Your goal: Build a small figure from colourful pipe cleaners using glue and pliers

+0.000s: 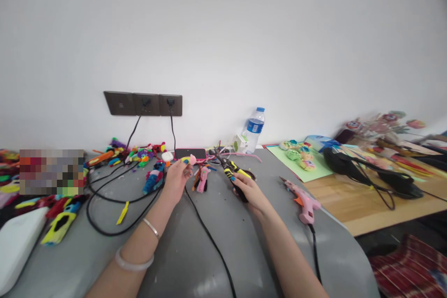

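Note:
My left hand (177, 180) pinches a small fuzzy pink-and-yellow piece (191, 160) between its fingertips; the far side of it is hidden. My right hand (247, 190) is closed round the yellow-and-black handles of a pair of pliers (228, 170), whose dark jaws point up and to the left, apart from the piece. Between the hands a fuzzy pink figure (201, 179) lies on the grey table (195, 260), beside orange and dark stems. Just left of my left hand is a blue fuzzy figure (152, 179).
A pink glue gun (306, 206) lies at the right, its cord running to the front. A phone (190, 154) and a water bottle (254, 131) are by the wall. Black cables (104, 233) loop at the left. Green paper (307, 174) bears fuzzy flowers.

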A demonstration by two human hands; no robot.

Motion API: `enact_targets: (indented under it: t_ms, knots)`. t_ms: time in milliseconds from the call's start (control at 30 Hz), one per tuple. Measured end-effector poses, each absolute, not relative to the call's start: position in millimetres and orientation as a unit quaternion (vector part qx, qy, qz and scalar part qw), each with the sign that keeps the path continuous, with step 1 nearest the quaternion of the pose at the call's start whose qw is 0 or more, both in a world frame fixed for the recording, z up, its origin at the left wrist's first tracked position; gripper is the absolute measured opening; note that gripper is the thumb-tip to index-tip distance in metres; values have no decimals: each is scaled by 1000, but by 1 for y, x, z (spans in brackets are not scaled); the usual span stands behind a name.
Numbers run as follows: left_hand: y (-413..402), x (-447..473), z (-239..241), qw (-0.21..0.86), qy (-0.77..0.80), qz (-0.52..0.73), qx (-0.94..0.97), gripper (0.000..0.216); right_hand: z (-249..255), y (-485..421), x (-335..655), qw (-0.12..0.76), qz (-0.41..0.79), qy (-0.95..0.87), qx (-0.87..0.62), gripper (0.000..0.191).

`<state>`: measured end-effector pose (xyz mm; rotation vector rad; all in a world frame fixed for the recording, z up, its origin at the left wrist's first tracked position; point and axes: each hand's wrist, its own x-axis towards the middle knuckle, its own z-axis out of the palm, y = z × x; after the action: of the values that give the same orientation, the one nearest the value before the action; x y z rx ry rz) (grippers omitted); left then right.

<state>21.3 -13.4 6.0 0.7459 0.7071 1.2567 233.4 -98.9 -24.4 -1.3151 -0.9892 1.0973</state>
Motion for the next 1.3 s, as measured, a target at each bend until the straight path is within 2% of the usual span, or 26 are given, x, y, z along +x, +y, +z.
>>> enact_targets:
  t_ms: [133,267,433,733,1300]
  knots:
    - [-11,20,0,635,328,561,418,20,-13,-102,224,630,502,-368,-465,43]
    - [-10,19,-7,551,325,555,531,16,-12,-94,222,609,478,-443,-452,36]
    - [-12,16,-9,492,295,532,623,12,-29,-77,229,568,338,-526,-535,42]
    - [-15,13,-8,459,279,486,689,14,-48,-75,236,518,109,-586,-613,37]
    - [-15,11,-6,415,291,478,717,15,-46,-78,235,507,24,-612,-606,43]
